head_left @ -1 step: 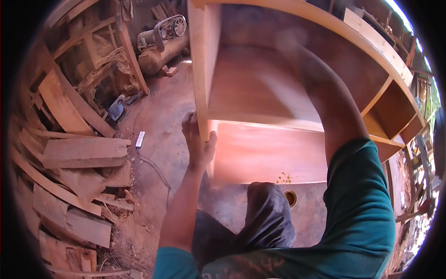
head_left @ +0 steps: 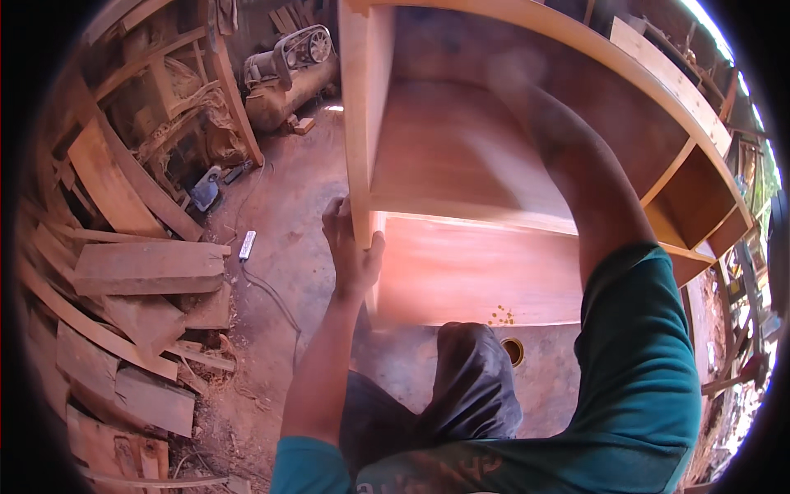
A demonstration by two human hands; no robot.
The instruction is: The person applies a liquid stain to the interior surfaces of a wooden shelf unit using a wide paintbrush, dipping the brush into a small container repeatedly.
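A large wooden cabinet (head_left: 359,140) with pale edge strips and reddish-brown panels stands open in front of me. My left hand (head_left: 355,257) is wrapped round the lower front edge of its left side panel, with the thumb on the inner side and the fingers outside. My right arm reaches deep into the upper compartment. There my right hand (head_left: 514,74) is near the back panel (head_left: 461,132), smeared by motion and haze, so its fingers and anything under them cannot be made out. Below a shelf edge (head_left: 477,218), the lower compartment is brightly lit.
Stacked planks (head_left: 148,267) lie on the left. A dusty air compressor (head_left: 292,78) stands at the far left, with a power strip (head_left: 248,246) and cord on the floor. Near my knee are a round container (head_left: 513,351) and small yellow bits (head_left: 502,314). Small cubbies (head_left: 699,193) form the cabinet's right end.
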